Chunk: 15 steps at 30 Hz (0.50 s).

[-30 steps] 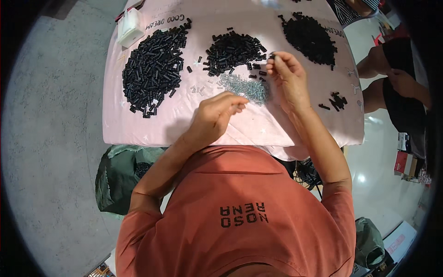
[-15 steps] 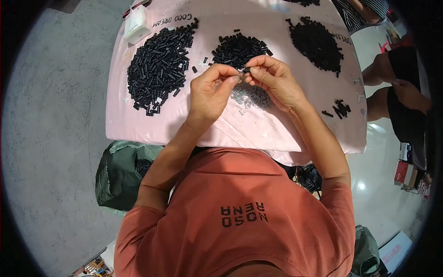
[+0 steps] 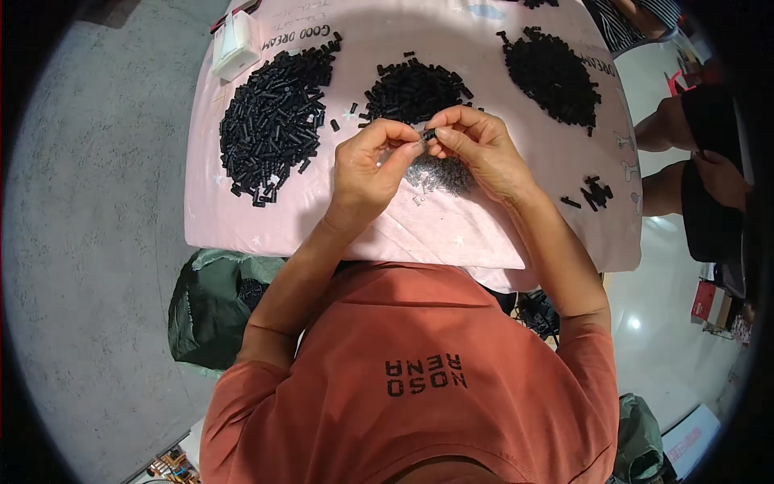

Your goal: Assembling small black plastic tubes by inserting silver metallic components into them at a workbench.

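My right hand pinches a small black cylindrical piece between thumb and fingertips. Against it, my left hand is closed in a pinch; a tiny pale bit seems to be at its fingertips, too small to make out. Both hands meet above a heap of small clear pieces on the pink cloth. Just beyond them lies a heap of short black cylinders. A larger heap of similar black cylinders spreads to the left, and another black heap is at the far right.
A pink printed cloth covers the table. A white box-like pack stands at the far left. Several loose black pieces lie at the right. Beside the table's right edge another person's legs show. A dark green sack sits below the left edge.
The black piece between my fingertips now looks slightly tilted. My hands stay pinched together in nearly the same place; the view has shifted a little.
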Available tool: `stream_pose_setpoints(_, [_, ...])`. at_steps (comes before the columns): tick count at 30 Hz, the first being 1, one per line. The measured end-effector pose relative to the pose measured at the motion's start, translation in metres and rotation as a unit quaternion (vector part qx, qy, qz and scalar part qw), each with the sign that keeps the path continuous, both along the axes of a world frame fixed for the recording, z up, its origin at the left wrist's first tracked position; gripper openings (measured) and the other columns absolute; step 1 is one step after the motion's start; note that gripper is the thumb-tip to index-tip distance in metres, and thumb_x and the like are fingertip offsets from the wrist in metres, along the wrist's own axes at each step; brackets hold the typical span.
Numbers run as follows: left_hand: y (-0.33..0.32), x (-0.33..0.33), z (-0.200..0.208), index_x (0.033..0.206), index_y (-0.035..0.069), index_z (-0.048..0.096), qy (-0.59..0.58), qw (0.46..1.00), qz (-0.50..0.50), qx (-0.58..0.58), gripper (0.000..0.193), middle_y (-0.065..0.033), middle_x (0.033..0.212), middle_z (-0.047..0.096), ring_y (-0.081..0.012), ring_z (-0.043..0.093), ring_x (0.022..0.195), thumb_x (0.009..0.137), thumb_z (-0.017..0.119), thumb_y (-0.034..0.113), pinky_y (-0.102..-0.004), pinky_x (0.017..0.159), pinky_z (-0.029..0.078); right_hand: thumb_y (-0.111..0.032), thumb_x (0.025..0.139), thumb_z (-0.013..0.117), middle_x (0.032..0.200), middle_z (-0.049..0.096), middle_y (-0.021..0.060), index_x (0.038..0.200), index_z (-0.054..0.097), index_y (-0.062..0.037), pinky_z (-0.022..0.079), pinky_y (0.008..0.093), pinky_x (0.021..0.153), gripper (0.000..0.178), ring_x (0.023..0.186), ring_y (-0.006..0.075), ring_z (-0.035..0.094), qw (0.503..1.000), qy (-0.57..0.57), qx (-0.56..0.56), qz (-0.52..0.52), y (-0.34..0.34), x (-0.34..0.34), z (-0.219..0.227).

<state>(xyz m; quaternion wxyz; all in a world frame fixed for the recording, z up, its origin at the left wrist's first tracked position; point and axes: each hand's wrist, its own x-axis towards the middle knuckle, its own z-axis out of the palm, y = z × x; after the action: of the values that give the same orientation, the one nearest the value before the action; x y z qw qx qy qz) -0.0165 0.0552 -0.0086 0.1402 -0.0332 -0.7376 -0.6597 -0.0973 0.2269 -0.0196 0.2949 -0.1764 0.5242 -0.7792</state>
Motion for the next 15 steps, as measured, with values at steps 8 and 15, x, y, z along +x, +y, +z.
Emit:
stream_pose_setpoints(8, [0.003,0.003,0.009,0.092,-0.001,0.065,-0.015,0.999,0.011,-0.03,0.006,-0.0039,0.084,0.067,-0.0081,0.061,0.078,0.087,0.066,0.003,-0.0239,0.073,0.05,-0.008,0.096,0.058,0.087,0.065,0.0035,0.104,0.065,0.0019,0.051,0.0215,0.074,0.015,0.076,0.0081,0.059,0.997,0.076,0.028,-0.005,0.0,0.002,0.002])
stream_pose_setpoints(15, [-0.006,0.004,0.007,0.089,-0.001,0.062,-0.072,0.995,-0.032,0.059,0.009,-0.0029,0.081,0.064,-0.0076,0.059,0.075,0.084,0.069,0.0,-0.0225,0.068,0.049,-0.004,0.096,0.056,0.087,0.064,0.0034,0.104,0.064,0.0018,0.051,0.0223,0.073,0.013,0.077,0.0076,0.059,0.994,0.095,0.025,0.049,0.0,0.008,0.004])
